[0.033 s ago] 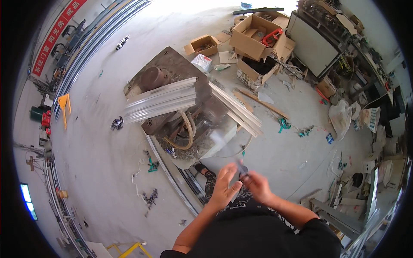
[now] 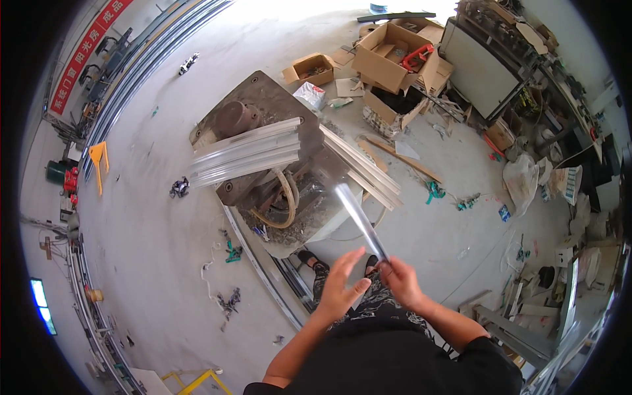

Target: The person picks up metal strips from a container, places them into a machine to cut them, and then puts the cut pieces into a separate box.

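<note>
My right hand (image 2: 403, 284) grips the lower end of a short, shiny metal strip (image 2: 360, 220), which slants up and away to the left. Just left of the strip is my left hand (image 2: 340, 288), its fingers spread and nothing in it. Beyond the strip stands a rusty brown machine (image 2: 214, 125) with a thick round post. Across it lies a bundle of silvery aluminium profiles (image 2: 250, 155). A second group of pale profiles (image 2: 362, 168) juts out on its right side. A curved hose (image 2: 289, 197) hangs at the machine's near side.
Open cardboard boxes (image 2: 378, 66) stand at the far right, one with a red tool (image 2: 416, 58) on top. Long rails (image 2: 131, 85) line the left wall. Green scraps (image 2: 234, 252) lie on the floor. A cluttered bench (image 2: 559, 79) runs along the right.
The metal strip was a blur by my hands and now shows clearly, pointing up toward the machine. Both hands have barely moved.
</note>
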Demonstrator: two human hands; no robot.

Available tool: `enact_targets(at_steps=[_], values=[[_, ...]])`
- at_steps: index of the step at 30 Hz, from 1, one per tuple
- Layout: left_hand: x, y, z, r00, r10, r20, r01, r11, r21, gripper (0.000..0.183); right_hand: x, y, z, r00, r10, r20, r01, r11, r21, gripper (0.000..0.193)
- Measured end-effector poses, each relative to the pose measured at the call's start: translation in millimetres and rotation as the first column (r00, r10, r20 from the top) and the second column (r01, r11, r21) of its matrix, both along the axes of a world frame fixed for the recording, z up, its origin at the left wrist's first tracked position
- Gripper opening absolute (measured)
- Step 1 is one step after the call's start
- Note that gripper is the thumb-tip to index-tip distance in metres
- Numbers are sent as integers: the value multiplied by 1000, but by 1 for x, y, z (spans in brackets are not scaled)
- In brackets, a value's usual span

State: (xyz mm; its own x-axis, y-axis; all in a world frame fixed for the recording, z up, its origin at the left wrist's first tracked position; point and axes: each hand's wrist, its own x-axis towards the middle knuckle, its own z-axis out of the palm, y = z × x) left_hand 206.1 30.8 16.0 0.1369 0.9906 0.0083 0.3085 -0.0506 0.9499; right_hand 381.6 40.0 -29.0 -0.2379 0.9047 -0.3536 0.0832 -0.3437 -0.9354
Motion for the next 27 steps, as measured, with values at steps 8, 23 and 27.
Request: enact_targets(at_steps=[8, 23, 27], values=[[-41, -13, -8, 864, 475, 168, -412, 858, -306, 25, -9, 71, -45, 915, 379, 137, -344, 912, -222, 33], [-62, -53, -34, 744, 647, 167, -541, 730, -417, 25, -23, 87, -33, 959, 256, -124, -284, 852, -439, 31], [-69, -54, -45, 749, 641, 166, -528, 730, -434, 26, -36, 72, -51, 982, 189, 19, -168, 914, -370, 31]])
